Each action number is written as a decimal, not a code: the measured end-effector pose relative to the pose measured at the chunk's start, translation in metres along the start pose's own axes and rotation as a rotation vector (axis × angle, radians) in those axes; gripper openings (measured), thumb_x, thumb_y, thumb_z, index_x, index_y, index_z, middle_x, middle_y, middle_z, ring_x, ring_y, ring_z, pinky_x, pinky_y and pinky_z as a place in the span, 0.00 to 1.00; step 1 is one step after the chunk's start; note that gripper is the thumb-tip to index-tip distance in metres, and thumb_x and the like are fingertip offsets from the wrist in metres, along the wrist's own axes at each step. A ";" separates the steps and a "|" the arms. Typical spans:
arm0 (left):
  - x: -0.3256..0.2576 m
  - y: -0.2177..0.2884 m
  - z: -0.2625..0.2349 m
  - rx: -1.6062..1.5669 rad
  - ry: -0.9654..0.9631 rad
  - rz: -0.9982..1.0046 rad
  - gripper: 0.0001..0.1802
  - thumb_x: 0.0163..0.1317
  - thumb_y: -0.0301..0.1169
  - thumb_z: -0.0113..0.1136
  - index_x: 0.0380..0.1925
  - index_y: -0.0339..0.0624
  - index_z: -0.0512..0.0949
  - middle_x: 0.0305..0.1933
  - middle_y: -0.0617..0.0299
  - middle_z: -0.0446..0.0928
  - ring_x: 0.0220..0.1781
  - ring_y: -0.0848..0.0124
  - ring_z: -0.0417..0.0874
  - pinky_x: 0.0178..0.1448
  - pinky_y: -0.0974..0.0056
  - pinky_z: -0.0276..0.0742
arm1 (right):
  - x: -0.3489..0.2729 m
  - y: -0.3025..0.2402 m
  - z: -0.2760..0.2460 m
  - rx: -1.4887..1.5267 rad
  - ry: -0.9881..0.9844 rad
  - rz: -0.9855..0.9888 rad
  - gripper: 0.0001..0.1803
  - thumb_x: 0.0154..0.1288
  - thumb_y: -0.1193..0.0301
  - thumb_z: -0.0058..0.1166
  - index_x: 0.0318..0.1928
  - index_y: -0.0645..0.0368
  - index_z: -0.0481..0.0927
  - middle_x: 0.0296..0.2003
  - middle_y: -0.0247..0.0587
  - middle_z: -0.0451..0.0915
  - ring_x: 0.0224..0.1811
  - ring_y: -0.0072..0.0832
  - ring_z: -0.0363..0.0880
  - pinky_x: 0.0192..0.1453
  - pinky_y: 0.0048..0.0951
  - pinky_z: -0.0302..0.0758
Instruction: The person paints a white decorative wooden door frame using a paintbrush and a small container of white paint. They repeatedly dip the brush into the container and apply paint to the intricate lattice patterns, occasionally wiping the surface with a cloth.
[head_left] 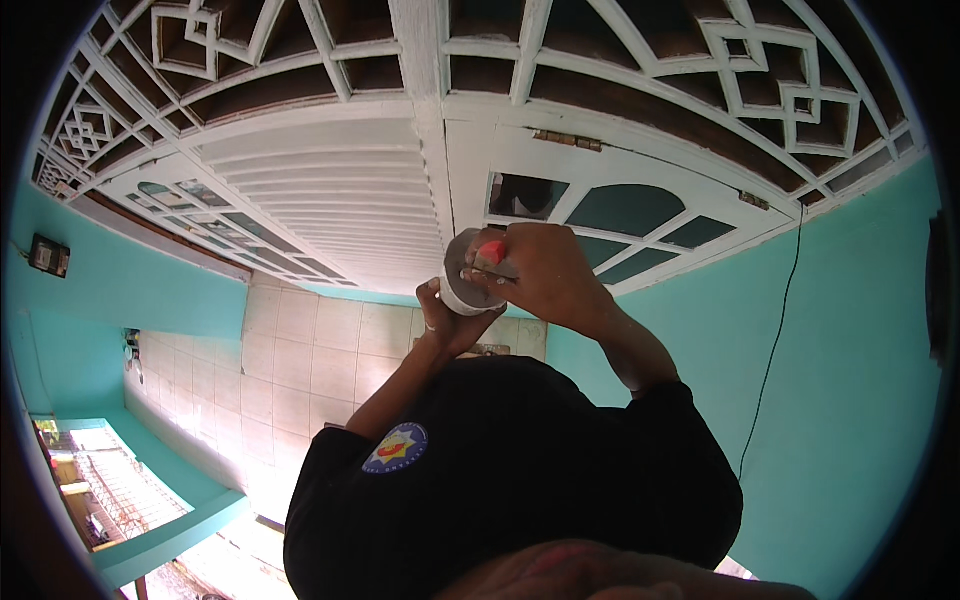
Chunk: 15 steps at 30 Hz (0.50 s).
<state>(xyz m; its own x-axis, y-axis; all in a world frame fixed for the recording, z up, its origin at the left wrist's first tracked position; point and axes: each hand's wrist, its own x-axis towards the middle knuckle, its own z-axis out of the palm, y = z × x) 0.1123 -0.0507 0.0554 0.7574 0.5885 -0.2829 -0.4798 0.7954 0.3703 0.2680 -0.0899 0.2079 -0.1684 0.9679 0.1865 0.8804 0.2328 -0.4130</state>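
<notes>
White window woodwork (425,60), with geometric lattice and a slatted panel (330,190), spans the upper view; beside it runs a smooth turquoise wall (720,340), and below left, a floor (290,350) of pale, square-edged tiles. A round, pale-walled container (462,299), grey inside, lies between the hands: the left hand (460,328) grasps it from below and its near side; the right hand (550,270) is bent over its opening, clasping a red-ended tool (492,252), smallest of these, whose working end is hard to make out.
</notes>
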 end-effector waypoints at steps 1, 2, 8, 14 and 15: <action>0.003 0.003 0.003 0.004 0.008 0.003 0.48 0.49 0.62 0.46 0.69 0.46 0.62 0.66 0.55 0.66 0.64 0.60 0.70 0.68 0.51 0.66 | 0.001 0.002 0.000 -0.003 0.017 -0.007 0.14 0.62 0.56 0.63 0.38 0.52 0.84 0.29 0.40 0.83 0.33 0.39 0.83 0.38 0.37 0.77; -0.001 0.001 0.005 -0.006 0.021 0.002 0.48 0.49 0.62 0.46 0.68 0.46 0.62 0.66 0.55 0.66 0.64 0.59 0.70 0.68 0.51 0.66 | -0.002 0.002 0.003 0.005 0.015 -0.007 0.14 0.62 0.56 0.63 0.38 0.52 0.84 0.29 0.40 0.83 0.33 0.39 0.83 0.38 0.37 0.77; -0.001 -0.002 -0.001 -0.019 0.023 -0.027 0.48 0.48 0.59 0.48 0.68 0.44 0.62 0.66 0.53 0.67 0.65 0.56 0.71 0.69 0.50 0.67 | -0.011 -0.006 -0.010 0.165 0.167 0.045 0.12 0.59 0.57 0.67 0.36 0.50 0.85 0.29 0.37 0.82 0.32 0.37 0.82 0.38 0.34 0.77; 0.000 -0.001 0.005 0.001 -0.033 -0.030 0.48 0.49 0.58 0.46 0.68 0.41 0.62 0.65 0.52 0.67 0.66 0.56 0.70 0.71 0.49 0.65 | -0.016 -0.002 -0.007 0.078 0.088 0.076 0.13 0.55 0.62 0.72 0.36 0.55 0.85 0.29 0.40 0.84 0.29 0.33 0.84 0.35 0.31 0.77; 0.002 -0.001 0.005 -0.022 -0.039 -0.032 0.46 0.50 0.57 0.45 0.67 0.42 0.63 0.63 0.53 0.68 0.64 0.57 0.71 0.68 0.50 0.66 | -0.017 -0.003 -0.013 0.173 0.154 0.089 0.13 0.54 0.64 0.73 0.36 0.56 0.85 0.30 0.40 0.84 0.29 0.31 0.84 0.35 0.30 0.77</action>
<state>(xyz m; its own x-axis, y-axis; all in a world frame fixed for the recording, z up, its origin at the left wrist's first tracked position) 0.1170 -0.0512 0.0589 0.7891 0.5567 -0.2596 -0.4641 0.8172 0.3418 0.2737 -0.1084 0.2179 -0.0126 0.9625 0.2711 0.7978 0.1731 -0.5776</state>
